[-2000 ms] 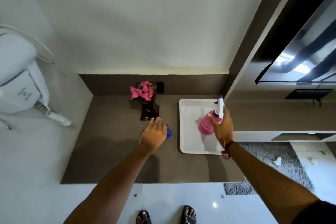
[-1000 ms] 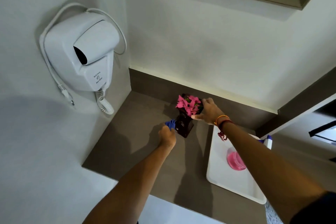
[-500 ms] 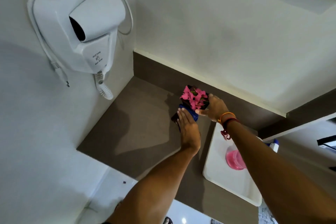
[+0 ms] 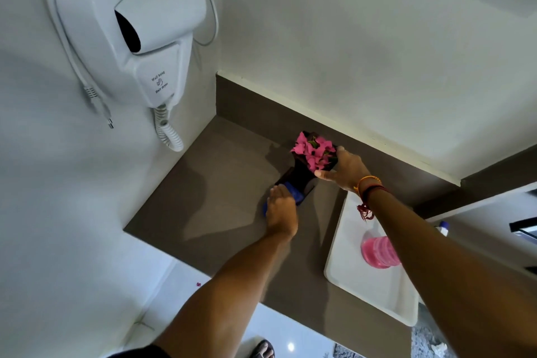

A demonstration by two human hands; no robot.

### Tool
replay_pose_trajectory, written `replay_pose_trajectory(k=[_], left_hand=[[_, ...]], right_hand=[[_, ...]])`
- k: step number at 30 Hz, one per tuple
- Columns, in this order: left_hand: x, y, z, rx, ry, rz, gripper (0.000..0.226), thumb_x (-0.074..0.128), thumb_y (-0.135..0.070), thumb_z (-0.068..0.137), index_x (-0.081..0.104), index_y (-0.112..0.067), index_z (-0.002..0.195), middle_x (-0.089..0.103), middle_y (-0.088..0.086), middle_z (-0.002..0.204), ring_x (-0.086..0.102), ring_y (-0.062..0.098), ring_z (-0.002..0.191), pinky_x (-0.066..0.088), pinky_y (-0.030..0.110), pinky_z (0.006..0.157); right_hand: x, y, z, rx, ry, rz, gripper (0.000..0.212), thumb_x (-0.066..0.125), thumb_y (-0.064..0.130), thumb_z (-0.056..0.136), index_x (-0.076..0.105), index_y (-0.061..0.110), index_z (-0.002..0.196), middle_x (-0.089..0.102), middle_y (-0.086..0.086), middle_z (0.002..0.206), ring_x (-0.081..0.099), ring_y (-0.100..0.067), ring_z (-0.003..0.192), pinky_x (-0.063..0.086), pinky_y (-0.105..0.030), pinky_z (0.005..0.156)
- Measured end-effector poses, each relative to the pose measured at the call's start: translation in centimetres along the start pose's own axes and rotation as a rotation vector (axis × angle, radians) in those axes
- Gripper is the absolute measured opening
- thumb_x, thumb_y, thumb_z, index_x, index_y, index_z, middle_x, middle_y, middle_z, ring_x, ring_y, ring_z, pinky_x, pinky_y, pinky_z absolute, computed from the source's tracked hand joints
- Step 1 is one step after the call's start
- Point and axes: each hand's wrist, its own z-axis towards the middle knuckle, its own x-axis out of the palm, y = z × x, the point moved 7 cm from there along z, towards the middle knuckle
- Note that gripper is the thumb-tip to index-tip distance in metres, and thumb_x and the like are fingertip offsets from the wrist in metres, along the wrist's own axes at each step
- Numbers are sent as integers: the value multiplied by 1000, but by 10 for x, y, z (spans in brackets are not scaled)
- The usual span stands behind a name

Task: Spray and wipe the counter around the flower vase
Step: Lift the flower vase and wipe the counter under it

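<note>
While the right hand (image 4: 344, 168) wraps around the upper part of the dark flower vase (image 4: 300, 173), thumb on the near side and fingers curled behind the rim, the vase leans over toward the back wall and to the right, its base end pointing down toward the left hand (image 4: 281, 212). Pink flowers (image 4: 313, 151) fill the vase mouth, just beside the right hand's knuckles. Left hand lies palm down on a blue cloth (image 4: 295, 193), fingers flat and extended, pressing the cloth onto the brown bench (image 4: 220, 183) right at the foot of the vase; blue edges show past the fingertips and at the hand's left side. Whether the vase base touches the bench or is lifted clear cannot be told, since cloth and hand cover that spot. Right wrist carries an orange and a dark red thread band (image 4: 369, 186) with a tassel hanging. To the right on the bench sits a white tray (image 4: 374, 291); in it stands a spray bottle with pink liquid (image 4: 377, 250), partly hidden behind the right forearm, its white and blue nozzle showing beyond the arm. A white wall-hung hair dryer (image 4: 139, 29) with coiled cord is fixed on the left wall, above the bench corner.
</note>
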Motion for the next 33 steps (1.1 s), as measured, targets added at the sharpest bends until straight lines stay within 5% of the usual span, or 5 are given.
replay_pose_trajectory(k=[3,9,19,26,33], left_hand=[[-22,4,10,-241,-22,-123,59,43,-2,99,16,10,150,27,29,156,27,35,146,26,37,122],[-4,-31,10,-106,55,-107,69,44,4,98,1,9,151,6,31,161,9,40,150,21,47,123],[27,-31,10,-49,237,157,53,27,-10,107,7,16,149,10,39,157,7,50,147,10,61,120],[52,-25,-13,195,374,562,45,44,-1,103,33,9,146,25,32,156,20,58,141,26,67,113],[-10,2,16,97,233,323,29,44,-15,101,62,-8,123,67,14,123,65,30,112,54,40,90]], right_hand=[[-1,0,-2,-3,-1,1,72,83,40,76,50,6,130,64,-15,129,63,-35,119,55,-42,100],[2,1,-1,-16,12,33,72,83,34,77,48,7,133,65,-14,130,64,-34,120,53,-37,96],[2,-2,-2,-38,6,34,71,81,36,79,47,6,134,63,-15,133,62,-34,122,53,-38,100],[1,-2,-4,-47,-12,38,72,78,38,82,44,4,135,61,-17,135,61,-36,122,52,-37,97],[1,-2,-8,-27,11,70,75,79,37,82,41,4,137,59,-17,138,60,-36,126,52,-39,102]])
